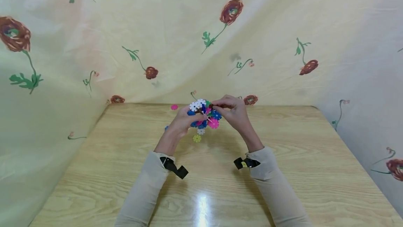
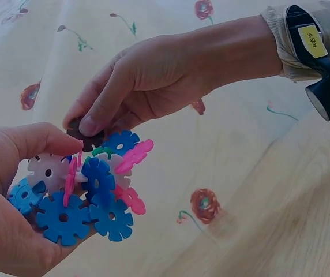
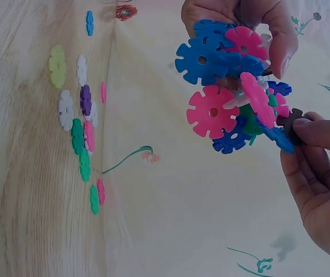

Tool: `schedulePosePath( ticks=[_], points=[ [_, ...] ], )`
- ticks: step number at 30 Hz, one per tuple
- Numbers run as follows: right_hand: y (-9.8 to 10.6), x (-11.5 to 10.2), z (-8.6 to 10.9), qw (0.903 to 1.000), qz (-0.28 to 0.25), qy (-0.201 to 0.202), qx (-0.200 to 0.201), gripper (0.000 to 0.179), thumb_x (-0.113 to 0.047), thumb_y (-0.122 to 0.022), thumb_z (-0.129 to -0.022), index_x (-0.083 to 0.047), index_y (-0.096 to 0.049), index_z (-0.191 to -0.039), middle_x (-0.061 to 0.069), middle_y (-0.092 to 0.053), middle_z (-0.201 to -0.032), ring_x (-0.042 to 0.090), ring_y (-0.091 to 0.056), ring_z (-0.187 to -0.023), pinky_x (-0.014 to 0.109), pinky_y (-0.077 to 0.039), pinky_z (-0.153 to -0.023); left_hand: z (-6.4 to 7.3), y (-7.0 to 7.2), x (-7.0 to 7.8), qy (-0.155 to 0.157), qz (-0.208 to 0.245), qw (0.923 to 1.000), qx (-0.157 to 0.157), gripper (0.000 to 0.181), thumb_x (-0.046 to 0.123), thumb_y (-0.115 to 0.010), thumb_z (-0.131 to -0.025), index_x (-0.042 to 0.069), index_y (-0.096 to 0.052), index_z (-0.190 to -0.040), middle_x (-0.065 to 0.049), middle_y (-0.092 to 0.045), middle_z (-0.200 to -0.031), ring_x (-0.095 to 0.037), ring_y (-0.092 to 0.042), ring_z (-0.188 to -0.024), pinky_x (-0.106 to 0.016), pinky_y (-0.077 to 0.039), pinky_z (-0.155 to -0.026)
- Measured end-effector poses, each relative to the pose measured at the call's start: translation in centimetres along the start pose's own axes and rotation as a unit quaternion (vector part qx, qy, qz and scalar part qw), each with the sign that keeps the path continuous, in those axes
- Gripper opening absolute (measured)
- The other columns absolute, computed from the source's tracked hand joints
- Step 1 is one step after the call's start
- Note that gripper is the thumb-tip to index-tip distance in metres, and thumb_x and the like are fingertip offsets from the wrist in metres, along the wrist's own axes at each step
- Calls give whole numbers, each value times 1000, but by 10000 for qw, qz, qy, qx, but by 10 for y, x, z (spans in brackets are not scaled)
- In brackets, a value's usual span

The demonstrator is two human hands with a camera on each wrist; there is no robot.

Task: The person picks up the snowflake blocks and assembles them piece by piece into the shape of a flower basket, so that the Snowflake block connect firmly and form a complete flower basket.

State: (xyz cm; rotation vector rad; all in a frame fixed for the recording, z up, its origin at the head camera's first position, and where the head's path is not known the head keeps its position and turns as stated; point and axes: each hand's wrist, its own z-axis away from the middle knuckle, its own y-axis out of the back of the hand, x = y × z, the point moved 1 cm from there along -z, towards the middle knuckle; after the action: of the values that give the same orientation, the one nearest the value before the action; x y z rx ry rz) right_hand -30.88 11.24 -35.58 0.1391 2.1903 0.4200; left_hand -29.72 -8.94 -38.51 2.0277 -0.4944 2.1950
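Note:
A cluster of interlocked snowflake discs in blue, pink, white and green is held up off the table. My left hand (image 1: 182, 119) grips it from the left side, thumb over the front, a blue disc (image 2: 64, 218) resting near the palm. Between thumb and fingertips, my right hand (image 1: 232, 111) pinches a dark brown disc (image 3: 292, 124) at the cluster's edge. In the right wrist view a large pink disc (image 3: 212, 112) and a blue disc (image 3: 202, 60) face the camera. Part of the cluster is hidden behind the left fingers.
Loose discs lie on the wooden table (image 1: 132, 171), among them a yellow disc (image 3: 57, 66), a purple disc (image 3: 86, 100) and a green disc (image 3: 78, 136). A flower-printed cloth (image 1: 176, 38) rises along the table's back edge and sides.

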Motion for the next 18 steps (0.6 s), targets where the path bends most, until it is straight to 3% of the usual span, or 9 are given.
schedulePosePath(
  ticks=[5, 8, 15, 18],
  points=[
    [-2, 0, -2, 9999, 24, -157, 62, 14, 10, -72, -88, 11, -76, -102, 27, -71, -92, 12, -65, -80, 14, -55, -78, -2, 2, 1, -17, 132, 9999, -49, 51, 6, -69, -93, 6, -55, -143, -14, -63, -133, -17, -63, -107, -27, -56, -90],
    [-3, 1, -2, 9995, -152, -257, 104, 15, 8, -72, -89, 10, -76, -102, 27, -72, -94, 9, -66, -81, 15, -55, -78, -3, 4, 1, 6, 206, 9998, -30, 51, 5, -68, -94, 6, -54, -143, -15, -63, -133, -16, -64, -105, -26, -56, -88],
    [-1, 10, -3, 9980, -514, -345, 142, 16, -1, -74, -90, 3, -78, -105, 25, -75, -99, 5, -69, -79, 16, -57, -73, -2, 7, 8, 274, 163, 9995, -5, 53, 9, -67, -96, 6, -50, -146, -15, -58, -141, -21, -59, -118, -44, -46, -112],
    [0, 11, -3, 9974, -535, -453, 174, 16, -6, -76, -91, 2, -77, -105, 25, -74, -97, 6, -69, -77, 17, -58, -72, -2, 9, 12, 388, 249, 9989, -41, 57, 11, -66, -98, 8, -44, -150, -15, -54, -145, -22, -58, -122, -47, -42, -115]
  ],
)
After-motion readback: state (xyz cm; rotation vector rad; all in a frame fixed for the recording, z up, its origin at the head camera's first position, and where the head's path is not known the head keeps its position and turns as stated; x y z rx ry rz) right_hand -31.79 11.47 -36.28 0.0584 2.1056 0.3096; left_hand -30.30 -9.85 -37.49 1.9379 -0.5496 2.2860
